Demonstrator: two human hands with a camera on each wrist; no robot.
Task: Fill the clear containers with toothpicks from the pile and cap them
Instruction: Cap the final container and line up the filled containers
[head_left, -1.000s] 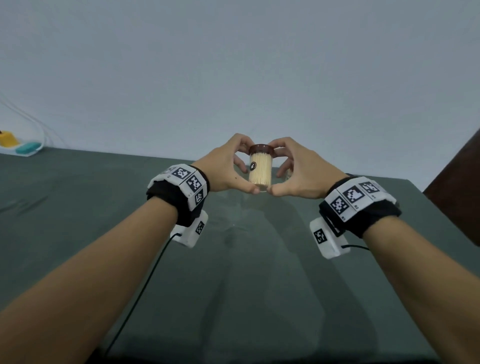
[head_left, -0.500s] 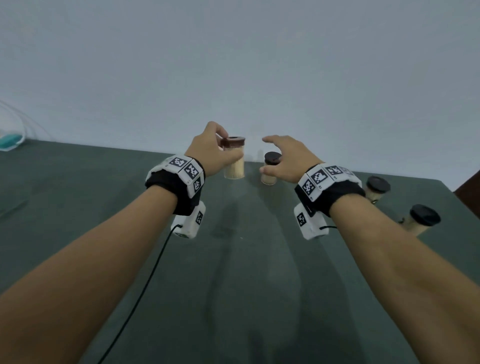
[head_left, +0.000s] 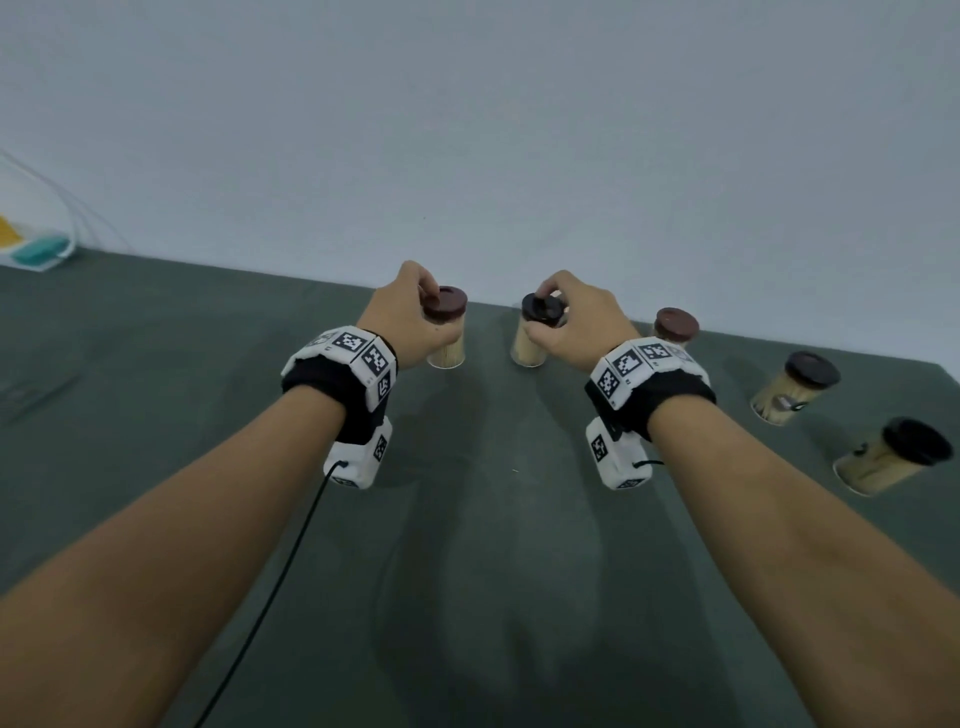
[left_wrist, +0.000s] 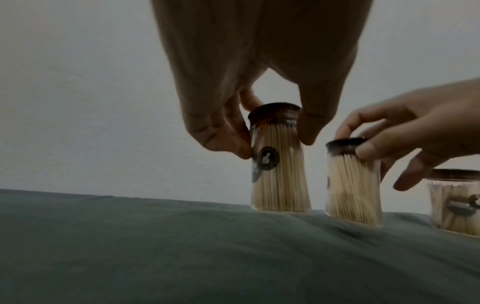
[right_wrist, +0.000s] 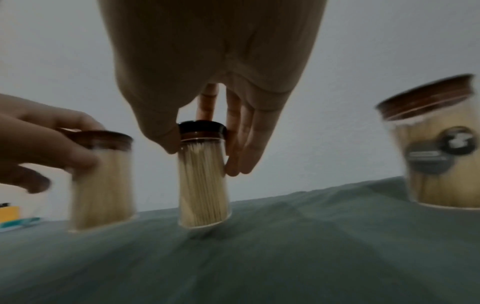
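Note:
Two clear containers full of toothpicks stand upright near the far edge of the green table (head_left: 467, 519). My left hand (head_left: 410, 317) grips the left container (head_left: 448, 343) from above by its brown cap (left_wrist: 274, 112), thumb and fingers on opposite sides. My right hand (head_left: 571, 322) grips the second container (head_left: 527, 348) the same way at its dark cap (right_wrist: 201, 128). Both containers rest on the cloth. No loose toothpick pile is in view.
Three more capped, filled containers stand to the right: one (head_left: 674, 326) by the far edge, one (head_left: 789, 387) and one (head_left: 883, 457) nearer the right edge. A yellow and teal object (head_left: 31, 249) lies at the far left. A white wall rises behind the table.
Both hands first held one capped container together in the air. My left hand carried it forward and set it on the table; my right hand let go and took hold of the neighbouring container.

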